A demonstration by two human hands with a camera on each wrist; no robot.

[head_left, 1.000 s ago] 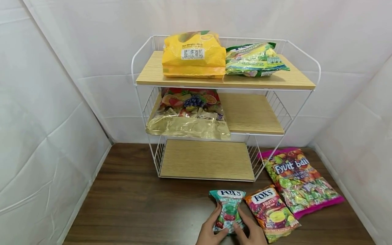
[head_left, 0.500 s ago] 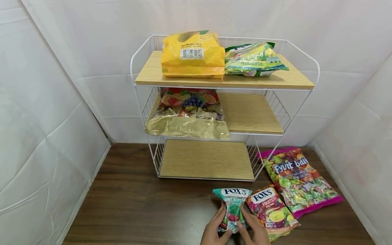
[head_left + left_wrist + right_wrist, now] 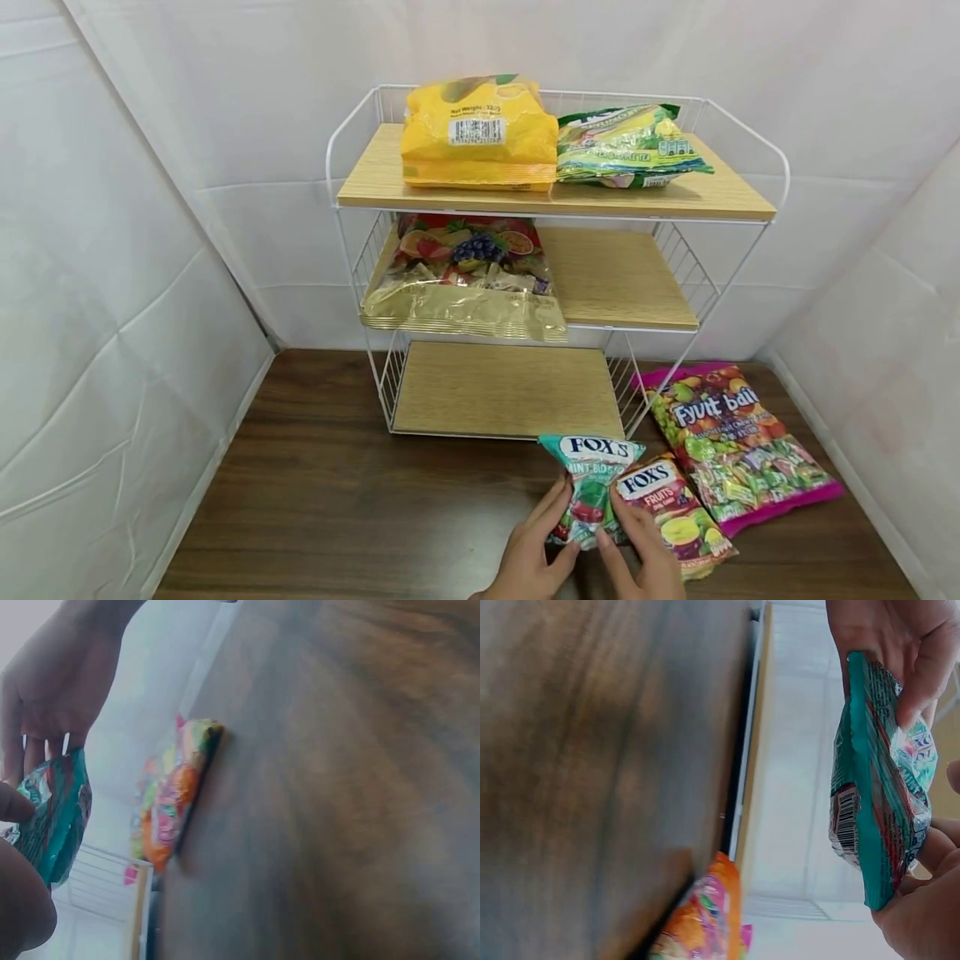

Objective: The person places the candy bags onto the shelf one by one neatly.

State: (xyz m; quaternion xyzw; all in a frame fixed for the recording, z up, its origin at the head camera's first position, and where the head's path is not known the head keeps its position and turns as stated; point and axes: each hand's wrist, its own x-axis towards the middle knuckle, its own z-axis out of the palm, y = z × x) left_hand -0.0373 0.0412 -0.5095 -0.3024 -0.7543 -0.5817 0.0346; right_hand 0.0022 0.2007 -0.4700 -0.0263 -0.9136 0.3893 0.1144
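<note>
A teal bag of Fox's candy [image 3: 590, 492] is held up off the table between both hands. My left hand [image 3: 534, 550] grips its left side, thumb on the front near the lower end. My right hand [image 3: 643, 552] grips the opposite side in the same way. In the right wrist view the bag's [image 3: 885, 787] crimped edge and barcode face the camera, clear of the wood. Behind my right hand, the orange and purple Fox's fruit candy bag [image 3: 686, 521] lies on the table, partly covered by the teal bag and that hand.
A white wire rack [image 3: 750, 242] has three wooden shelves. A yellow bag [image 3: 480, 142] and a green bag [image 3: 630, 150] sit on top, a gold-edged fruit candy bag [image 3: 465, 283] on the middle shelf. A pink-edged candy bag [image 3: 738, 442] lies right of the rack.
Both hands have lifted the teal candy bag and carried it forward and to the right, so it now overlaps the fruit candy bag. The other bags have stayed put.
</note>
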